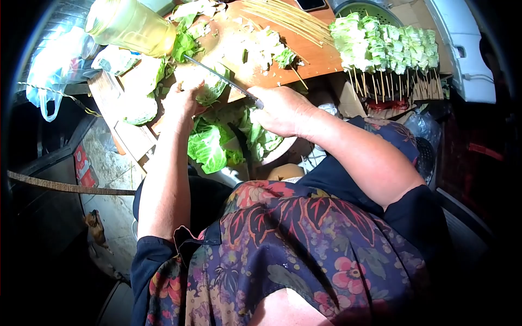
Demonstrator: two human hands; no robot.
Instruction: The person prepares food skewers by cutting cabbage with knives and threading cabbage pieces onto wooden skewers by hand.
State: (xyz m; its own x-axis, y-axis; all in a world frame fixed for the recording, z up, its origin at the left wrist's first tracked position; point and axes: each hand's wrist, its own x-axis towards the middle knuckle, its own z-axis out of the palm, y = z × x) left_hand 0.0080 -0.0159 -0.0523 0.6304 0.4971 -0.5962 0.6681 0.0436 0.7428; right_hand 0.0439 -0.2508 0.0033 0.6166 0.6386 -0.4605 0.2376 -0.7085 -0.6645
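My right hand (pixel 283 111) is closed around the handle of a knife (pixel 223 80). The blade slants up and left across the board, over a piece of green cabbage (pixel 215 89). Against that piece, my left hand (pixel 182 102) has its fingers curled, seemingly gripping its left side; part of the grip is hidden. Another cabbage chunk (pixel 140 108) lies left of my left hand. Loose outer leaves (pixel 207 144) fill a bowl (pixel 280 149) below my hands. Chopped cabbage bits (pixel 266 49) are scattered over the wooden board (pixel 312 68).
Skewered cabbage pieces (pixel 383 46) stand in rows at the right, sticks hanging over the edge. Bare bamboo skewers (pixel 291 19) lie at the back near a phone (pixel 311 4). A yellowish plastic jar (pixel 130 27) and a plastic bag (pixel 57 68) are at the left.
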